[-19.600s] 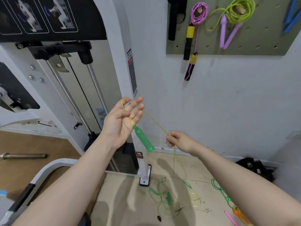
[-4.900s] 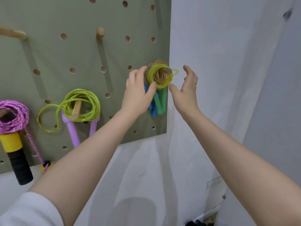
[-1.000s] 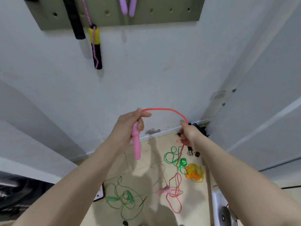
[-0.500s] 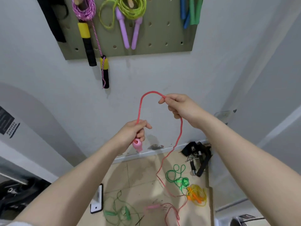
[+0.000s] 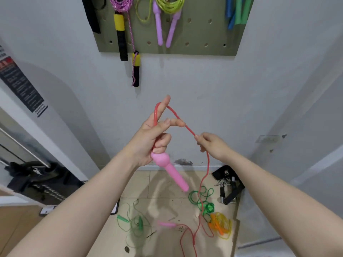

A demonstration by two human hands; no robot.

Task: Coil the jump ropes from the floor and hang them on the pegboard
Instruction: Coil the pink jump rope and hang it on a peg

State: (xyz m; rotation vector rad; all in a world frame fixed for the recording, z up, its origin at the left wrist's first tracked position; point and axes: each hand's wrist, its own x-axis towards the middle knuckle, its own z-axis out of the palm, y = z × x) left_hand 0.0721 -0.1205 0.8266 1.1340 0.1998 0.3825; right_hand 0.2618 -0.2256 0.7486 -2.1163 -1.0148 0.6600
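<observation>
My left hand (image 5: 152, 138) grips the top of a pink jump-rope handle (image 5: 171, 172) that hangs down and to the right. Its red cord (image 5: 179, 117) loops up over my raised index finger and runs down to my right hand (image 5: 211, 144), which pinches it. From there the cord drops to the floor, where the second pink handle (image 5: 167, 223) lies. The olive pegboard (image 5: 196, 39) hangs on the wall above. On it are a pink rope with yellow-black handles (image 5: 121, 28), a lime rope with purple handles (image 5: 166, 21), and blue and green handles (image 5: 236, 13).
On the tiled floor lie a dark green rope (image 5: 136, 224), a bright green rope (image 5: 203, 198) and an orange-yellow rope (image 5: 221, 226). Black straps with metal clips (image 5: 229, 188) sit by the wall. A weight machine (image 5: 35, 180) stands at the left.
My left hand rose and its index finger went up, with the cord now looped over it. My right hand came down and to the right along the cord. The view tilted up slightly.
</observation>
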